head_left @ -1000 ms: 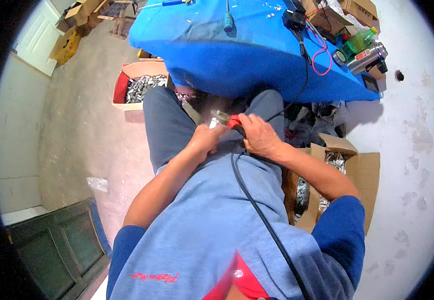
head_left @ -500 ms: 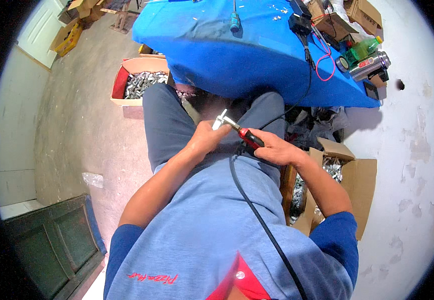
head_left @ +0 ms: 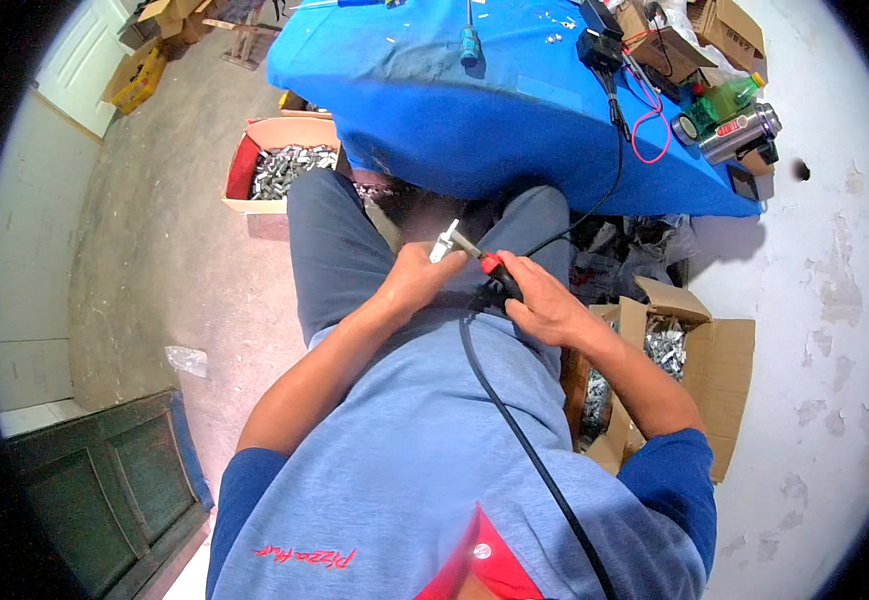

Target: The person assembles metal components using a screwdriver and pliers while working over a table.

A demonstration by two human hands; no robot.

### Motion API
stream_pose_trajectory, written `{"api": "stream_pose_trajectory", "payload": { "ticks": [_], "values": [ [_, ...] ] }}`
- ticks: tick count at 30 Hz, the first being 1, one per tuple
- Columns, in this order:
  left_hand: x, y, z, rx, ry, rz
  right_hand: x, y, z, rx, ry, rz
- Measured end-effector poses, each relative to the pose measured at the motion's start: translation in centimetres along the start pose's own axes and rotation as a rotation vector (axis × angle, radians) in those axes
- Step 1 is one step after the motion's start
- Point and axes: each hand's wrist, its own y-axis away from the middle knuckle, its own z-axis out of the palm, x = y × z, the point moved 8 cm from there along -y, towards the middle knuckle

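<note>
Over my lap, my left hand (head_left: 420, 277) is closed round a small silvery-white part (head_left: 444, 242) whose narrow end points up and away. My right hand (head_left: 546, 300) grips a red-and-black handled tool (head_left: 494, 266) with a short grey metal shaft. That shaft reaches toward the part and appears to touch it or come very near. The tool's exact kind does not show. A black cable (head_left: 503, 408) runs up my front and passes close by the tool; its join with the handle is hidden.
Ahead stands a blue-covered table (head_left: 424, 120) with a screwdriver (head_left: 469, 46), black adapter (head_left: 599, 50), green bottle (head_left: 729, 98) and steel flask (head_left: 741, 134). A box of metal pieces (head_left: 289, 170) lies left of my knees; an open carton (head_left: 719, 385) holds more at right.
My right hand has shifted slightly down with the tool, whose handle now slants more steeply. The left hand and the part have barely moved.
</note>
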Motion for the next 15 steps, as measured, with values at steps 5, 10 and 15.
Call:
{"api": "stream_pose_trajectory", "payload": {
  "ticks": [5, 10, 15],
  "values": [
    [-0.2, -0.2, -0.1, 0.002, -0.03, -0.005, -0.9, 0.1, -0.4, 0.014, 0.014, -0.007],
    [-0.6, -0.2, 0.3, -0.014, -0.04, -0.033, -0.9, 0.1, -0.1, -0.034, -0.005, 0.039],
    [-1.3, -0.4, 0.3, -0.005, -0.066, -0.019, -0.7, 0.1, -0.1, -0.092, 0.074, 0.093]
  ]
}}
